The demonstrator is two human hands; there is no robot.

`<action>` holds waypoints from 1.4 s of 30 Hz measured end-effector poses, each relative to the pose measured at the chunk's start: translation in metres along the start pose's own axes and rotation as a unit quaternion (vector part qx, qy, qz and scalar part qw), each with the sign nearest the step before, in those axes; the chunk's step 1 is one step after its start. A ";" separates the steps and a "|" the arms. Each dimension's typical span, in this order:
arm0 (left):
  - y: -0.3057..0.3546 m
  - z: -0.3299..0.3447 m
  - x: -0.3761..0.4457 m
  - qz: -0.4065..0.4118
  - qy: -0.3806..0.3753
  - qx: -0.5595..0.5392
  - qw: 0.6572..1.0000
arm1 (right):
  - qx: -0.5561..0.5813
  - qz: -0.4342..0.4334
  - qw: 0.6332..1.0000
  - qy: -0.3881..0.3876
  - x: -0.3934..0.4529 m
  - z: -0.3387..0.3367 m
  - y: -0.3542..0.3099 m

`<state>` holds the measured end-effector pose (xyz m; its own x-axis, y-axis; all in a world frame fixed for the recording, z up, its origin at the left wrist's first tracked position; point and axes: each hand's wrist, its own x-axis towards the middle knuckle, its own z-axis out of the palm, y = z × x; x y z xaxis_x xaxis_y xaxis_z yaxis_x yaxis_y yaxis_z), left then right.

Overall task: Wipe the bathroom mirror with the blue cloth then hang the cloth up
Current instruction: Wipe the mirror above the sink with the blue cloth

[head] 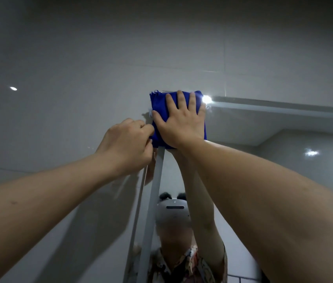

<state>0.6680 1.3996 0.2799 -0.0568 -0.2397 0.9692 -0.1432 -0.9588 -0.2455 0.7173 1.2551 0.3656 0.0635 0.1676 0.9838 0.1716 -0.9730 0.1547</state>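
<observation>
The folded blue cloth (159,107) lies flat against the top left corner of the mirror (263,127). My right hand (179,121) presses on it with the palm flat and the fingers spread, pointing up. My left hand (127,142) is beside it, its fingers pinching the cloth's lower left edge at the mirror's frame (151,211). Below the cloth, the mirror shows the reflection of my arms.
A glossy grey tiled wall (59,88) fills the left and top of the view. The mirror's pale frame runs down from the cloth. A ceiling light (206,99) glares at the mirror's top edge. The reflected person wears a white headset and a patterned shirt.
</observation>
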 end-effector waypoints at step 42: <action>0.297 0.026 0.069 0.051 -0.026 0.005 0.998 | -0.005 0.025 1.000 0.001 -0.060 -0.067 0.313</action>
<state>0.6477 1.0947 0.2741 -0.0200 -0.3436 0.9389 -0.1302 -0.9302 -0.3432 0.7016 0.9295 0.3607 0.0700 0.1178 0.9906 0.1586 -0.9817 0.1055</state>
